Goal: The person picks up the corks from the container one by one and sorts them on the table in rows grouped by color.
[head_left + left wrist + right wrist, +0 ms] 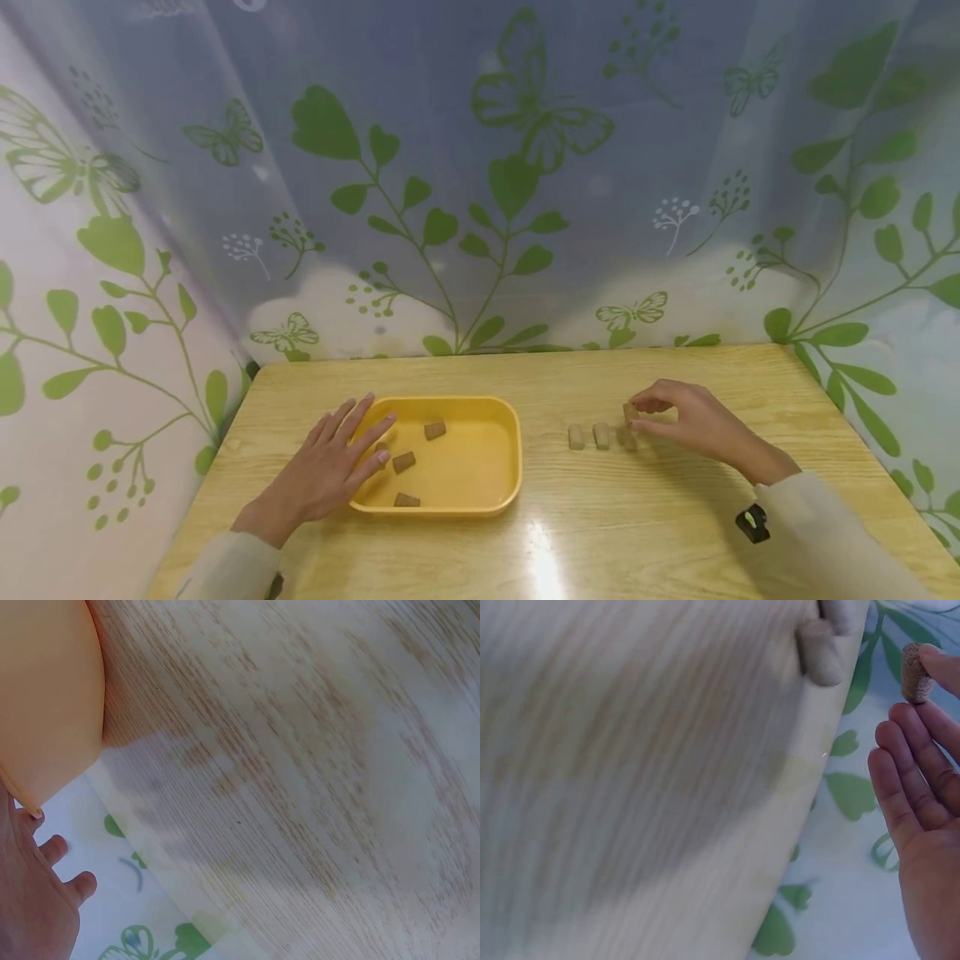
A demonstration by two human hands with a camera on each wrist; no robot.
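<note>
Between thumb and fingertips, my right hand (693,421) pinches a small brown cork (915,673) and holds it just above the table. Two corks stand in a row to its left, a near one (602,436) and a farther one (576,437). Whether the brown patch right below the held cork is another cork or a shadow, I cannot tell. My left hand (318,467) rests over the left rim of a yellow tray (465,508), its fingers spread. Several corks lie inside, among them a middle one (403,462); one is partly hidden by the left fingers.
The wood-grain table (600,542) carries the tray at left of centre and the cork row at right. Behind it hangs a curtain (450,208) printed with green leaves and butterflies, and similar cloth lines both sides.
</note>
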